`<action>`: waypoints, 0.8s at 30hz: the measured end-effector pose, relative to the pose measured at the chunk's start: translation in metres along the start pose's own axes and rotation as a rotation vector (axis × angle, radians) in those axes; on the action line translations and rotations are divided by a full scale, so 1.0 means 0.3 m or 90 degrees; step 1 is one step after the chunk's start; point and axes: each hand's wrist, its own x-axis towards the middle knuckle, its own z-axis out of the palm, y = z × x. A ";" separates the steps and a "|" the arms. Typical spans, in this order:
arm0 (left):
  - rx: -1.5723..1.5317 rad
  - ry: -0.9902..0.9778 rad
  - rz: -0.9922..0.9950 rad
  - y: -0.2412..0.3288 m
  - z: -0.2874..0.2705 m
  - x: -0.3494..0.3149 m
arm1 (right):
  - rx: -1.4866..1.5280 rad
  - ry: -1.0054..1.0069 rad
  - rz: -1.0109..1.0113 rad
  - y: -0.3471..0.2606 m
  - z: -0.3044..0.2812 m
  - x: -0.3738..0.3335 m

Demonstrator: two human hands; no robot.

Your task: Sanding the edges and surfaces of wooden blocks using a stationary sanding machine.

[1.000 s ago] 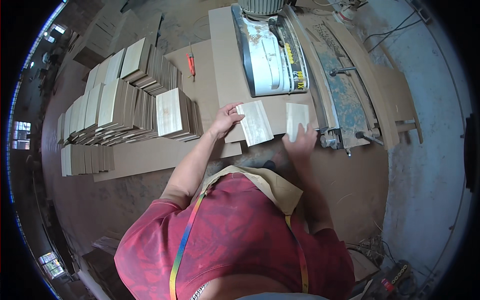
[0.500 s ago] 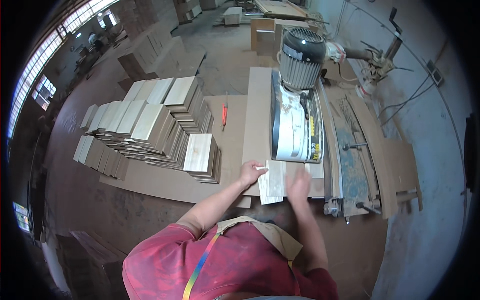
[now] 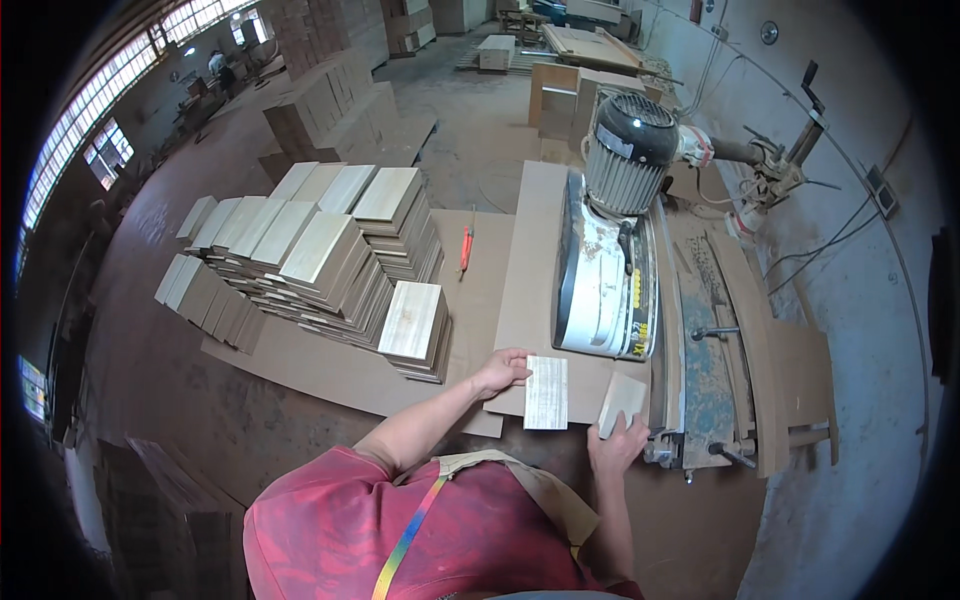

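Near the front edge of the worktable, my left hand (image 3: 503,373) pinches the left edge of a pale, striped-grain wooden board (image 3: 547,395). This board lies flat, jutting slightly past the table's edge. To its right, my right hand (image 3: 619,442) grips the near end of another small wooden board (image 3: 623,398), its fingers curled round the end. Just beyond both boards stands a white machine with a black rim (image 3: 607,300), topped by a finned motor (image 3: 630,165).
Stacks of cut wooden boards (image 3: 315,250) fill the table's left side, with a separate shorter stack (image 3: 412,320) nearer me. A red-handled tool (image 3: 466,250) lies between the stacks and the machine. Metal clamp handles (image 3: 715,333) stick out at the right, before a wall (image 3: 850,130).
My right hand has moved right and toward me, and now holds a board apart from the one at my left hand. The whole view has shifted slightly.
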 end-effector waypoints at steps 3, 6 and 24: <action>0.022 0.014 -0.022 -0.025 -0.005 0.000 | -0.103 0.017 -0.035 0.084 0.088 0.021; 0.047 0.034 -0.023 -0.016 0.011 0.033 | -0.117 0.025 -0.049 0.139 0.193 0.117; 0.232 0.098 0.023 0.041 0.109 -0.016 | 0.161 -0.133 -0.022 -0.263 0.132 0.027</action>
